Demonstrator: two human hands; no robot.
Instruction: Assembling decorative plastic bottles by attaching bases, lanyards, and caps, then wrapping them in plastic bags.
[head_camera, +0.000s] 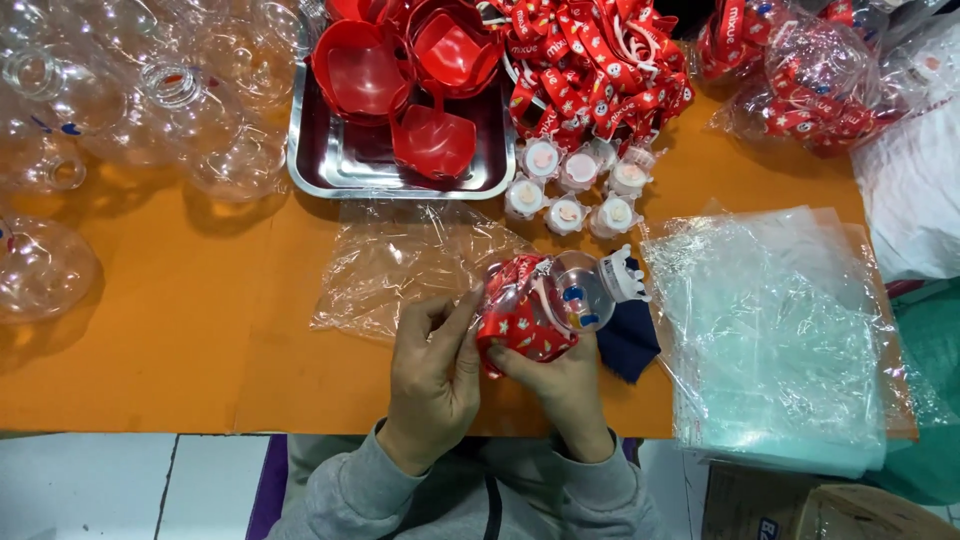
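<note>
Clear round bottle (578, 292) with red patterned strap (520, 322) held in both hands over orange table (180, 330).

Bottle is gripped from below by right hand (563, 385), fingers closed around strap bundle and bottle base; white crown-shaped cap (624, 273) points up-right. Left hand (432, 375) is pressed against strap's left side, fingers curled, thumb and forefinger pinched on strap edge. Crumpled clear plastic bag (400, 262) lies just behind hands, dark blue cloth (628, 340) just right of bottle. Stack of clear bags (775, 330) is seen at right. Metal tray (340, 165) with red plastic cups (432, 145) sits at top centre, white caps (568, 190) beside it, pile of red straps (590, 60) behind. Empty clear bottles (150, 100) are massed top left.
</note>
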